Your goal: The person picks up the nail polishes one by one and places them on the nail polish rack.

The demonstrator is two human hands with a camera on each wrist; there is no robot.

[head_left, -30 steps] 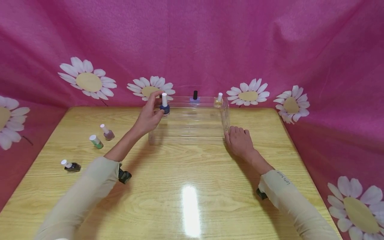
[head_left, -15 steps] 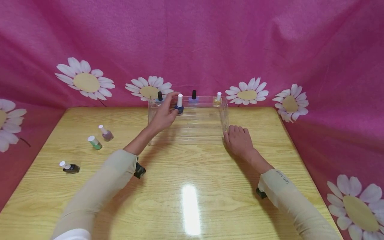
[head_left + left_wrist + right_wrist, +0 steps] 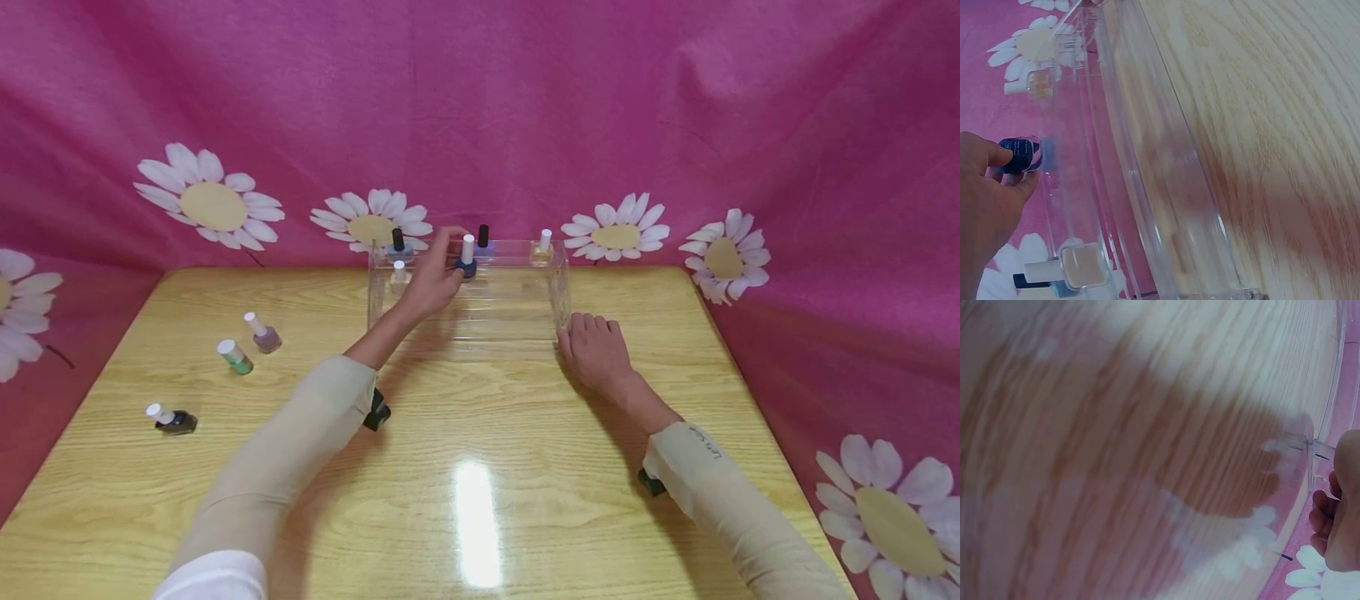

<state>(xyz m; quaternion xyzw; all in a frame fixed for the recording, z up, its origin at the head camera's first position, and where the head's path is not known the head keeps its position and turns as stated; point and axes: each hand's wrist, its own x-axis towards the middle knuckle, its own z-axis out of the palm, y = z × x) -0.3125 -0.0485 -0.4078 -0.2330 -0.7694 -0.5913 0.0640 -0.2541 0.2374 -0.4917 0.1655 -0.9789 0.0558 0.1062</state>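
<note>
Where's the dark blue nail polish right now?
In the head view, the dark blue nail polish is pinched by the left hand near the clear rack's middle, the lilac bottle just behind.

A magenta fabric drape (image 3: 480, 117) printed with large white, yellow-centred daisies (image 3: 213, 206) spans the back and both sides of a glossy, yellow wood-grain surface (image 3: 570, 467), where an elongated white light reflection (image 3: 477, 525) gleams near the front.
</note>
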